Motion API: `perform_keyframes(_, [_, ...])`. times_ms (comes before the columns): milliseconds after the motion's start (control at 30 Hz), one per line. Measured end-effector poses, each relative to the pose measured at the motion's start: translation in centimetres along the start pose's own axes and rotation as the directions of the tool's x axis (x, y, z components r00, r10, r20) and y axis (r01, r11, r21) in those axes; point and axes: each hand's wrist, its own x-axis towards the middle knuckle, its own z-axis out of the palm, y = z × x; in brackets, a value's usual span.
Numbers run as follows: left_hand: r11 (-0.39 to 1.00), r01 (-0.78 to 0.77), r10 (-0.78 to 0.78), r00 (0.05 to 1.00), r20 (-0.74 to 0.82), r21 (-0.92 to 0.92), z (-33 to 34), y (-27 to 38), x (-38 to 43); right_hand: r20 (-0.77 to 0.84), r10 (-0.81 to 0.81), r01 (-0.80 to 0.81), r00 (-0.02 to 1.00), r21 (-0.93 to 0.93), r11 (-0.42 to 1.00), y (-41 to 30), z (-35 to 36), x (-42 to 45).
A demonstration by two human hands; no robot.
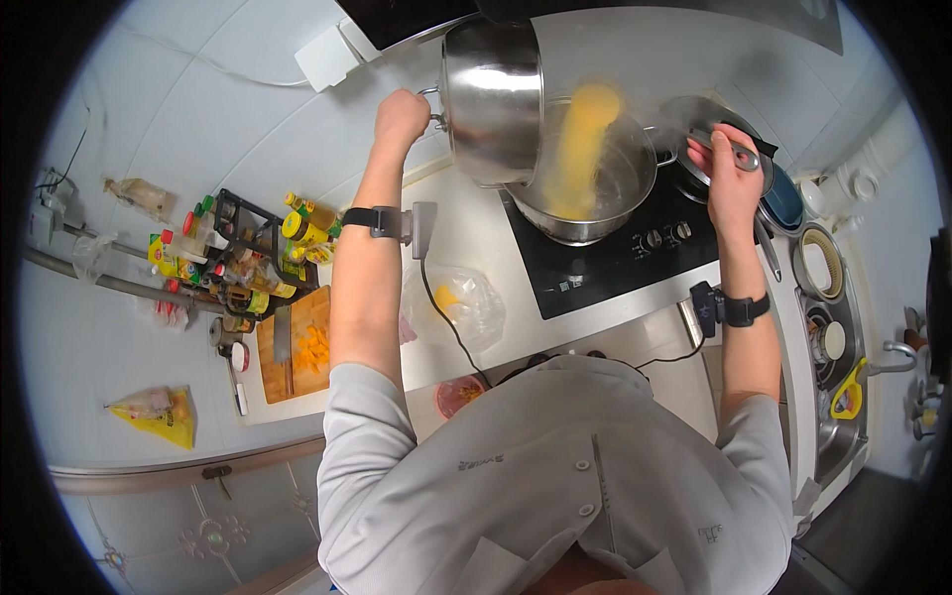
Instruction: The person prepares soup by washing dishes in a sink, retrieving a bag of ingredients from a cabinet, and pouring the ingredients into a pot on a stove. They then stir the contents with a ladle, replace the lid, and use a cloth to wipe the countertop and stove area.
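Observation:
My left hand (402, 119) grips the side handle of a stainless steel pot (494, 97), tipped on its side at the upper middle. Its open end faces right, towards a second steel pot (576, 229) on the black gas cooktop (565, 286). Over and inside this lower pot is a motion-blurred yellow mass (584, 145); whether it is liquid or solid pieces I cannot tell. My right hand (732, 175) is closed around the metal handle of a utensil (746, 158), right of the lower pot. The utensil's far end is blurred.
A wooden cutting board (279, 387) at left bears orange pieces and a cleaver (282, 335). Behind it stands a rack (245, 223) of bottles. A plastic bag (476, 297) lies on the counter. A lidded pan (699, 111) sits behind my right hand, the sink (844, 439) further right.

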Motion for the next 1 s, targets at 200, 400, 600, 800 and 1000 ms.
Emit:
perform_keyframes(200, [1.0, -0.018, 0.017, 0.999, -0.042, -0.022, 0.7, -2.2, 0.8, 0.116, -0.161, 0.184, 0.98, -0.228, 0.956, 0.8, 0.4, -1.2])
perform_keyframes(400, [0.998, -0.033, 0.033, 0.999, 0.005, -0.058, 0.3, -1.5, 0.4, 0.151, -0.187, 0.214, 0.971, -0.189, 0.958, 1.3, 0.1, -1.2])
perform_keyframes(600, [0.998, -0.041, 0.038, 0.998, -0.048, -0.046, 1.2, -1.7, 0.7, 0.167, -0.178, 0.203, 0.97, -0.144, 0.969, 3.2, 0.4, -0.9])
perform_keyframes(800, [0.998, -0.021, 0.019, 0.999, -0.027, -0.062, 0.9, -2.3, 0.4, 0.152, -0.089, 0.119, 0.984, -0.196, 0.973, 5.4, 1.3, -0.5])
perform_keyframes(1000, [0.995, -0.028, 0.022, 0.997, -0.068, -0.093, 0.7, -2.6, -0.5, 0.17, -0.013, 0.082, 0.985, -0.404, 0.911, 10.2, 2.4, 0.7])
